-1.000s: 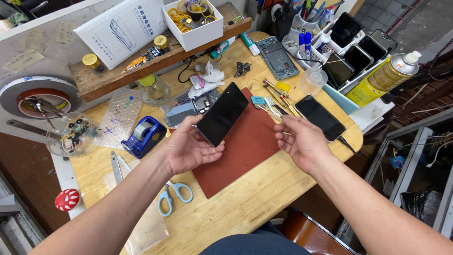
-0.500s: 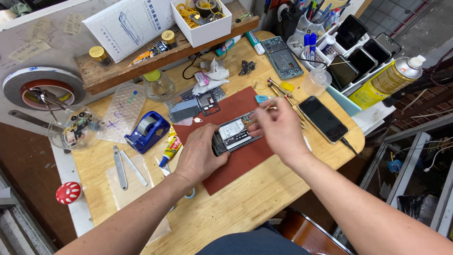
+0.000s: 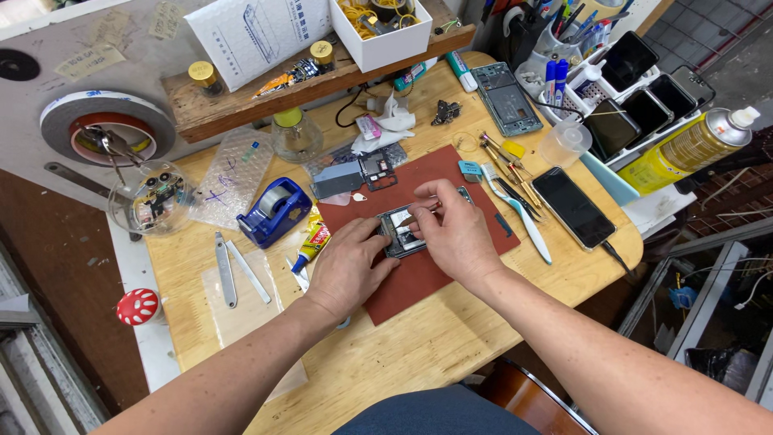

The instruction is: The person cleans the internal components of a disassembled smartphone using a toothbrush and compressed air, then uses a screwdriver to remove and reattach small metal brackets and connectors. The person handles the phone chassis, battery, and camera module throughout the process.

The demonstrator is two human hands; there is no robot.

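Opened phone [image 3: 403, 234] lay between both hands, long axis tilted left-right | left hand [image 3: 348, 266] flat, bracing its near-left end | right hand [image 3: 455, 229] pinching over its middle.

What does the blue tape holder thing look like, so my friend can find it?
Start at the dark red mat on the wooden workbench. Look just left of it, beside the left hand: the blue tape dispenser sits there, chunky and rounded, the only bright blue thing on that side.

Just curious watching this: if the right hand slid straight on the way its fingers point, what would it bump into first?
Probably the grey metal plate at the mat's far-left edge; the right hand points up-left over the opened phone, though depth is unclear.
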